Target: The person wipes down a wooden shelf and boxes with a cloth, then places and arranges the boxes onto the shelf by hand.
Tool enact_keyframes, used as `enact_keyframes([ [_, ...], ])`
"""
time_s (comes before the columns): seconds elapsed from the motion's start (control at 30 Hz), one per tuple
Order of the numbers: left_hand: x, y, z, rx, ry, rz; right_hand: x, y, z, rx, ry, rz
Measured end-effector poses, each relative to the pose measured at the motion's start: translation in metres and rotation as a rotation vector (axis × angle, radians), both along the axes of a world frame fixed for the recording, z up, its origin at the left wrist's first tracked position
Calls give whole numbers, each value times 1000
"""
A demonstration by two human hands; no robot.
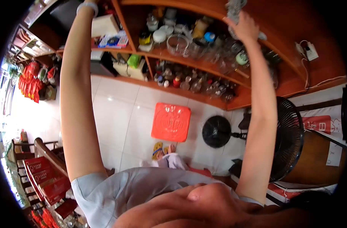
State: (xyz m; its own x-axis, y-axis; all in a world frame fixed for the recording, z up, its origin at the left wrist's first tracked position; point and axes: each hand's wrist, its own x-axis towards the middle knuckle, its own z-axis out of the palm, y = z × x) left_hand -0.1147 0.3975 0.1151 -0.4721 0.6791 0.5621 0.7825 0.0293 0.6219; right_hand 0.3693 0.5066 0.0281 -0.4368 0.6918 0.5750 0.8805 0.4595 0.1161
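My right hand (246, 28) is raised to the upper wooden shelf edge, its thumb spread out to the left. It is against a grey-white, crumpled-looking item (236, 5), whose kind I cannot make out. My left arm reaches up past the left compartment. Only a sliver of my left hand (91, 1) shows at the top edge, above a pale bracelet (87, 8), and its fingers are out of view. Below my right hand, the shelf holds a clear glass bowl (177, 45), white cups, and several jars and glasses.
An orange-red plastic stool (171, 122) stands on the white tiled floor (114, 114). A black round fan base (216, 131) and a large black fan (289, 138) are at right. Small bottles crowd the lower shelf (196, 84). A wooden chair with red boxes (44, 176) stands at left.
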Motion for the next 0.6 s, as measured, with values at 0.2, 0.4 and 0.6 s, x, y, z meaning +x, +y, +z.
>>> enact_keyframes([
  [0.2, -47, 22, -13, -324, 542, 110, -6, -17, 10, -114, 35, -61],
  [0.4, -14, 5, -8, -123, 139, 82, -4, -26, 21, -205, 84, -9],
  [0.6, -26, 9, -12, -150, 407, 56, -1, -20, 12, -112, 139, 83],
])
